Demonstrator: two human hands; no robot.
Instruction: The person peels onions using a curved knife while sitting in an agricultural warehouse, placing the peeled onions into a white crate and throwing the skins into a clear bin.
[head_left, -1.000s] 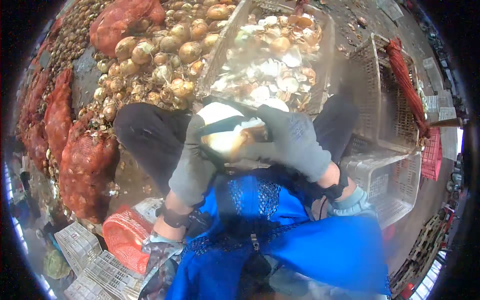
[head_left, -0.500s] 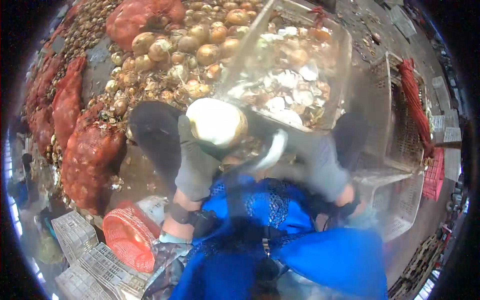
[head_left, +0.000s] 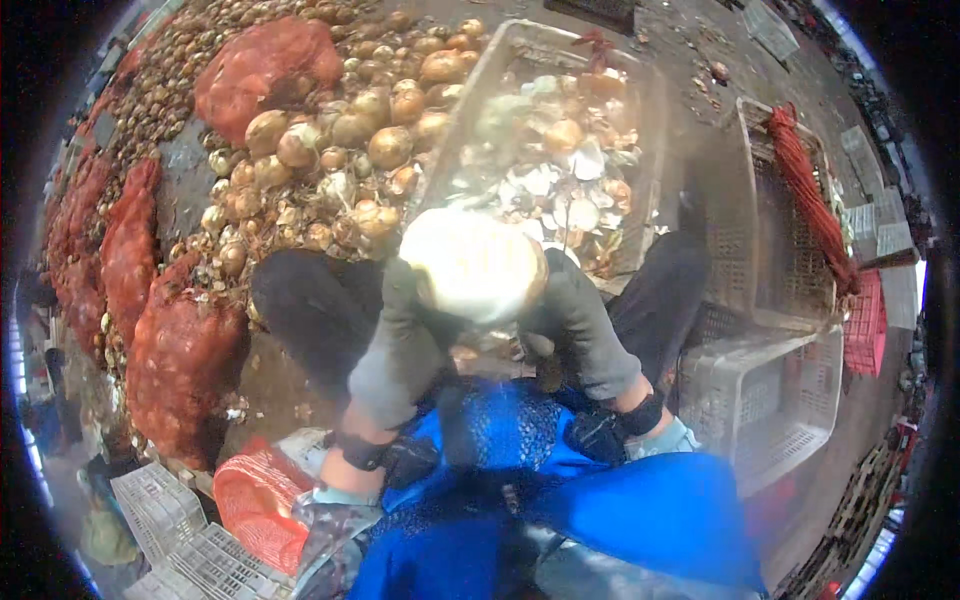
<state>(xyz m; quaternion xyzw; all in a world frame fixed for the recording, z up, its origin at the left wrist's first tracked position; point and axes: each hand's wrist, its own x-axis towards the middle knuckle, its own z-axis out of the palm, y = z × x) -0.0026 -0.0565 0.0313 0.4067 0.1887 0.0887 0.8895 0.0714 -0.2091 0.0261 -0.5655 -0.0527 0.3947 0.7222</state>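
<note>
A large, mostly white peeled onion [head_left: 478, 265] is held up above my lap, its top washed out by glare. My left hand [head_left: 395, 335], in a grey glove, wraps its left side. Against its right side presses my right hand [head_left: 588, 325], in a matching glove, with the fingers curled under and partly hidden by the onion. A thin dark line rises beside the right thumb; I cannot tell what it is. Just beyond the onion stands a pale plastic crate [head_left: 655, 160] holding peel scraps and onions.
Loose unpeeled onions [head_left: 345, 130] cover the floor ahead and to the left. Red mesh sacks [head_left: 185, 370] stand at the left. Another crate with a red mesh bundle [head_left: 812, 195] and a grey crate [head_left: 775, 400] are at the right. White baskets [head_left: 160, 510] sit at the lower left.
My right hand has come in from the right to the onion's right side. The onion and left hand have shifted slightly right. A blurred white piece near the right hand no longer shows.
</note>
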